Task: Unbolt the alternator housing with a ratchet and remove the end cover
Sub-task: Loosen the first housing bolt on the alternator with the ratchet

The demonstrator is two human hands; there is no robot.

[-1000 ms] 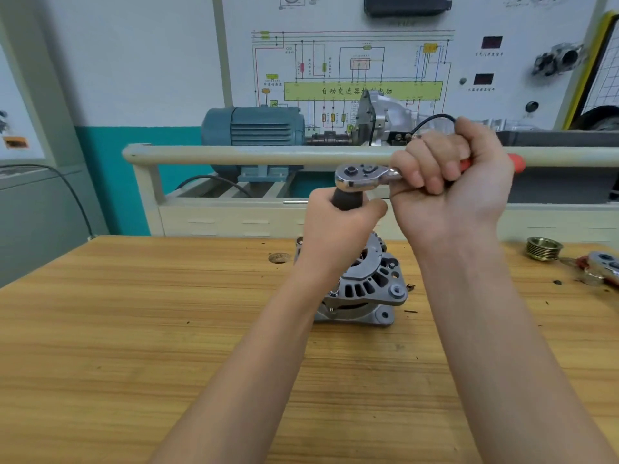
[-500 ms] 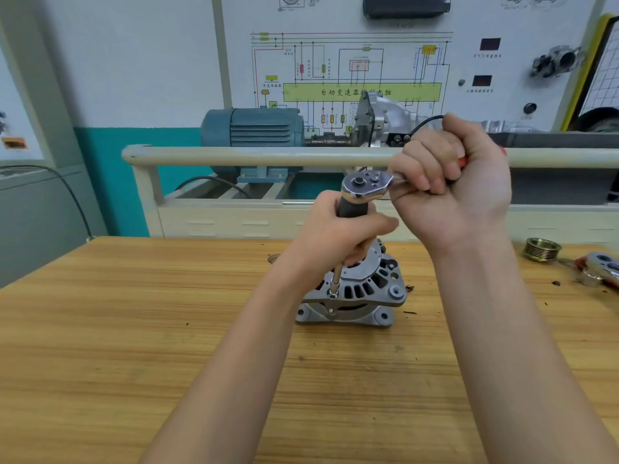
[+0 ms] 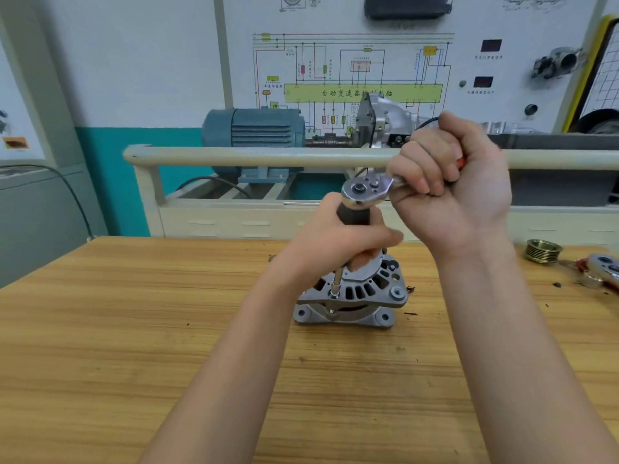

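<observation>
1. Hands first: the right hand point(image 3: 450, 192) is curled in a fist round the ratchet point(image 3: 366, 190) handle, of which only a sliver of red shows behind the knuckles; the chrome ratchet head sticks out to the left of the fist.
2. The left hand point(image 3: 338, 242) wraps round the dark grip of the extension point(image 3: 336, 283) just below the ratchet head, thumb laid across to the right.
3. The thin steel extension runs down from that hand to a socket seated on a bolt at the near left rim of the alternator point(image 3: 351, 296).
4. The alternator stands on end on the wooden table point(image 3: 134, 346), about mid-table, its slotted end cover facing up and partly hidden by the left hand and forearm. Two mounting ears show along its lower front edge.
5. To the right, well apart from the alternator, lie one brass-coloured grooved pulley point(image 3: 542, 251) and, at the picture's edge, one further metal part point(image 3: 603, 269) too cropped to identify.
6. Small dark specks of debris dot the table around the alternator.
7. Behind the table's far edge runs a cream rail point(image 3: 251, 157), passing just behind the right fist, with a blue electric motor point(image 3: 258, 132) and a wiring-diagram panel point(image 3: 351, 72) beyond.
8. Bare table stretches to the left and in front of the alternator.
</observation>
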